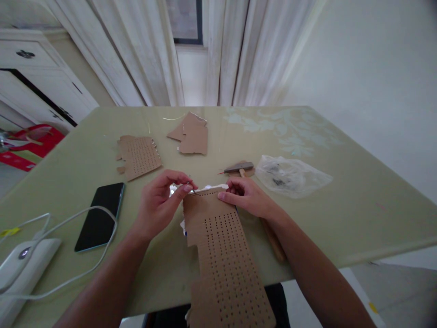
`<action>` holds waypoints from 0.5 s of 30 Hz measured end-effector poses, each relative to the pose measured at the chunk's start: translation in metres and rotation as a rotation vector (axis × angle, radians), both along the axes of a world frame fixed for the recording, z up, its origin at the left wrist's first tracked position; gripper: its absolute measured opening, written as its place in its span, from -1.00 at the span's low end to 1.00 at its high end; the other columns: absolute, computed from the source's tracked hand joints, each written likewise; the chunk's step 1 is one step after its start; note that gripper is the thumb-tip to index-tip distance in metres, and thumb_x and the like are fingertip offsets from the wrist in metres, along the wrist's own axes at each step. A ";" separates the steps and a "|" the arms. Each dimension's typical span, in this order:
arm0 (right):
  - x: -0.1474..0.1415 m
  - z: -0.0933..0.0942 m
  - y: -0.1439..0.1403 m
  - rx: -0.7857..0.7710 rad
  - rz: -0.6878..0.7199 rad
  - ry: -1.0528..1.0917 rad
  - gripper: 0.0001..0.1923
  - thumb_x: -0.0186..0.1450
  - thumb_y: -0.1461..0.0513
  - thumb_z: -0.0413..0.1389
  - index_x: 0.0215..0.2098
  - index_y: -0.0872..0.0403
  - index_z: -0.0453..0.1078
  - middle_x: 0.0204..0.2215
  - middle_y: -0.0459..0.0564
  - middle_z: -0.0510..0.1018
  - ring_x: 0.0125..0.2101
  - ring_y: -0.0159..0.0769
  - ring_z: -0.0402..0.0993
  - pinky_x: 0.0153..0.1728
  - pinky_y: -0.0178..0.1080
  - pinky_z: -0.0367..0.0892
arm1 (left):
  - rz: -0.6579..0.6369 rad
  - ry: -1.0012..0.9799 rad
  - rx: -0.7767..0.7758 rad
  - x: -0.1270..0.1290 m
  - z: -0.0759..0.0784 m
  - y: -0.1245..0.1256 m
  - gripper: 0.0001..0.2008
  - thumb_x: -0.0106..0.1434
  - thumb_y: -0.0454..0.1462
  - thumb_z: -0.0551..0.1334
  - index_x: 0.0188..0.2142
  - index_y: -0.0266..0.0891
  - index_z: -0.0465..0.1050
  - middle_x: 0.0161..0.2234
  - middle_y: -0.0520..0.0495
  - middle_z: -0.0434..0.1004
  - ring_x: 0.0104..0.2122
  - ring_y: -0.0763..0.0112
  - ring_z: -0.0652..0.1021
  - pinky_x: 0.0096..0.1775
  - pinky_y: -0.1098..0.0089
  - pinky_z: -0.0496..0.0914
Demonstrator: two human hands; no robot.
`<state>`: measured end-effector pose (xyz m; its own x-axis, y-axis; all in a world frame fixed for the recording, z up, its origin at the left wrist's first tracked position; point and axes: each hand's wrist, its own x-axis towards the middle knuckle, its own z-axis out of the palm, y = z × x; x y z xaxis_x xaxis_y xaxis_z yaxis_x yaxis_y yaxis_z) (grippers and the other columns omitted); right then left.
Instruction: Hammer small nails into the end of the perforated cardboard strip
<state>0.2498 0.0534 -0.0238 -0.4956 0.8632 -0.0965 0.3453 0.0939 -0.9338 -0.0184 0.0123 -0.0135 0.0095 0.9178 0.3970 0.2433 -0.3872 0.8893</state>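
Head view: a person works with both hands at a pale green table point(341, 205); the forearms come in from the near side.
Perforated cardboard: the long brown piece point(196, 218) runs from between the hands down past the near table edge; rows of small holes cover most of it, and one short row lies along its far edge.
Left hand: thumb and fingers point(164, 198) pinch a thin dark pin point(194, 191) at the cardboard's far left corner; whether its tip pierces the board cannot be told.
Right hand: the thumb lies on top of the far right corner, the other fingers curled at the white edge, so the hand point(249, 193) grips the board.
Hammer: its dark head point(239, 167) lies just beyond the right hand; the wooden handle reappears nearer, beside the right forearm.
Plastic bag: clear and crumpled point(297, 180), right of the hammer; small dark contents show inside.
Left side: a holed cardboard scrap point(139, 157); a phone point(100, 216), with a white cable point(111, 248) looped over it.
Far side: torn brown pieces point(194, 139); pale curtains point(136, 50) beyond.
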 end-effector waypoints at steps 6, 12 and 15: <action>0.000 -0.001 0.001 0.003 -0.005 0.011 -0.53 0.33 -0.14 0.35 -0.39 0.05 0.40 -0.48 -0.15 0.38 -0.46 -0.37 0.24 -0.43 -0.25 0.12 | -0.069 0.097 -0.042 -0.007 -0.013 0.006 -0.88 0.41 -0.16 0.44 -0.20 -0.14 0.64 -0.27 -0.03 0.71 -0.25 0.32 0.65 -0.15 0.31 0.47; 0.000 0.000 0.000 -0.012 -0.006 0.028 -0.53 0.31 -0.13 0.35 -0.38 0.05 0.40 -0.49 -0.15 0.38 -0.46 -0.37 0.24 -0.43 -0.25 0.13 | -0.105 0.110 -0.036 -0.007 -0.010 0.005 -0.91 0.44 -0.19 0.40 -0.20 -0.13 0.66 -0.28 -0.02 0.69 -0.26 0.34 0.62 -0.17 0.33 0.45; 0.000 0.000 0.000 -0.014 -0.004 0.024 -0.52 0.31 -0.15 0.36 -0.38 0.05 0.39 -0.48 -0.15 0.38 -0.46 -0.37 0.24 -0.44 -0.26 0.13 | -0.116 0.124 -0.036 -0.007 -0.008 0.004 -0.91 0.45 -0.20 0.38 -0.20 -0.12 0.66 -0.29 -0.01 0.70 -0.26 0.35 0.62 -0.18 0.35 0.45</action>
